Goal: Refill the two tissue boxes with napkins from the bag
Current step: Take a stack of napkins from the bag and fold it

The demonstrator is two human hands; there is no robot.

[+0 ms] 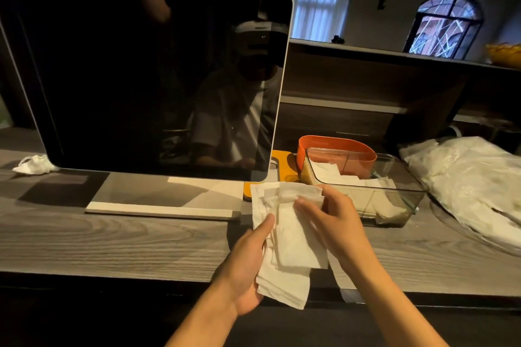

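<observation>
**Squaring the stack before it goes in**

Both hands hold a loose sheaf of white napkins above the near edge of the table. The left hand carries the stack from below, thumb pinching its left margin; the right hand has its grip closed on the upper right corner, fingers curled over the top sheet. The sheets are fanned and out of line.

The clear tissue box sits just beyond the right hand, open-topped, with some napkins already lying inside. The orange box stands touching it behind; whether it holds anything is hard to tell from here. The bag lies further right, past the clear box.

To do this well, tap the edges into line first, keep the left thumb firm so nothing slides out, then lower the stack flat into the clear box rather than dropping it, so corners do not fold under.
</observation>
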